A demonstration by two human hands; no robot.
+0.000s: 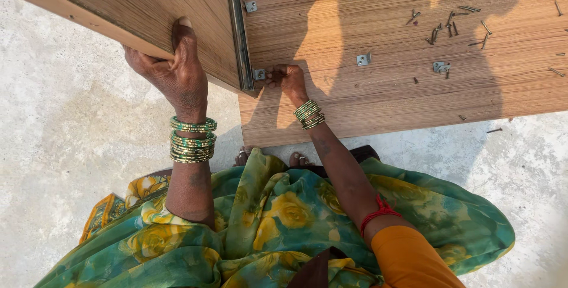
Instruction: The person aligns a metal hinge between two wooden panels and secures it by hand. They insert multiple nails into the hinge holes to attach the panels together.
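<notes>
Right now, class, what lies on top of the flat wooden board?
On the flat wooden board lie loose screws and small metal brackets. The right hand covers whatever it is pinching beside the corner bracket.

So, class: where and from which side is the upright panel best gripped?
Grip the upright panel at its free near edge, from the left, as the left hand does: thumb over the edge, fingers behind. The right hand and bracket crowd the joint side.

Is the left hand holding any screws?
No, the left hand grips the edge of the upright wooden panel, while the loose screws lie scattered on the flat wooden board.
</notes>
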